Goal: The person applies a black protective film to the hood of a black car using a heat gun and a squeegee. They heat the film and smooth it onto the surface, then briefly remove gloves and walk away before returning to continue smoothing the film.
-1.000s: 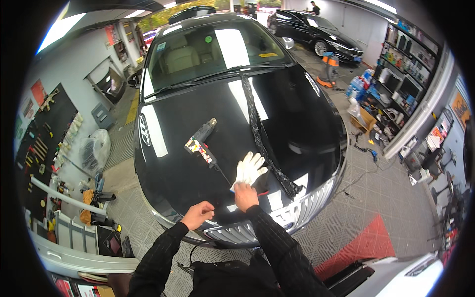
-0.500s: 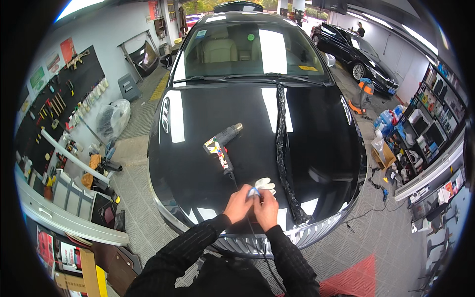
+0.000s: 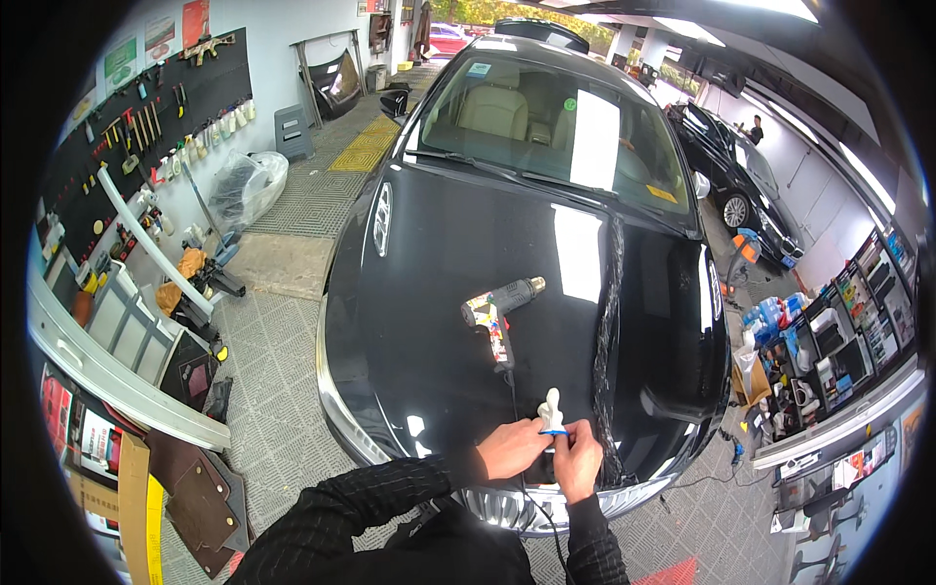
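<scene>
My left hand (image 3: 510, 449) and my right hand (image 3: 579, 458) are closed on the blue-edged cuff of a white glove (image 3: 554, 413), one hand at each side. The glove's fingers point up and away from me, over the front of a black car's hood (image 3: 439, 273). Just beyond my hands, a heat gun (image 3: 499, 317) with a dark barrel and sticker-covered handle lies on the hood, its cord running down toward me. To the right of the glove, a long crumpled strip of black film (image 3: 608, 341) stretches from windshield to grille.
At left stand a tool pegboard (image 3: 146, 117), a white-framed cabinet (image 3: 127, 385) and a bagged bundle (image 3: 249, 190). On the right are a loaded shelf (image 3: 838, 331), an orange vacuum (image 3: 746, 249) and cables on the floor. Farther back, a person (image 3: 756, 130) is near another black car (image 3: 751, 185).
The view has swung left, so the car and heat gun appear farther right. The glove now stands more upright, its blue cuff stretched between my hands.
</scene>
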Motion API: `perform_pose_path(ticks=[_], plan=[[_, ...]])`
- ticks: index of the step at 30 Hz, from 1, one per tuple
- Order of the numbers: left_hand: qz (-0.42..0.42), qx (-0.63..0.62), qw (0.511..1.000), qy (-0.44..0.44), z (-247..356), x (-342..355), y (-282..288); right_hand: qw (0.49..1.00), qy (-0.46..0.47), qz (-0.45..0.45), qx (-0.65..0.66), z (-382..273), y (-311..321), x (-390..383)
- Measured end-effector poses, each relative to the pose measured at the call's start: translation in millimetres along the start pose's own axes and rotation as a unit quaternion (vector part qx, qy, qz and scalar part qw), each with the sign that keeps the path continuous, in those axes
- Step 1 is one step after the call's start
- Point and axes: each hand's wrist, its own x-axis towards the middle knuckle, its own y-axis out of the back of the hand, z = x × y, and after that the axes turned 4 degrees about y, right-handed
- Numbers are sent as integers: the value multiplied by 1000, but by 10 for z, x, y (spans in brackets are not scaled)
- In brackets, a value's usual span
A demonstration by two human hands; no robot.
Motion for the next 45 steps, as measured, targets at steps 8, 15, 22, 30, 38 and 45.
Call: perform_pose_path(ticks=[8, 15, 22, 30, 38, 45], plan=[[-183, -876, 355, 271, -341, -27, 96, 983, 138, -23, -118, -275, -145, -172], [144, -843, 432, 287, -213, -194, -105, 948, 311, -35, -55, -430, -461, -297], [127, -838, 479, 227, -51, -216, 56, 962, 253, -96, 19, -424, -492, -290], [144, -554, 807, 142, -97, 2, -54, 910, 173, -249, 283, -253, -183, -275], [61, -815, 490, 302, -64, 282, -213, 909, 130, -279, 282, -63, -55, -331], [200, -819, 512, 166, -68, 267, -549, 858, 116, -335, 371, -111, 13, -456]])
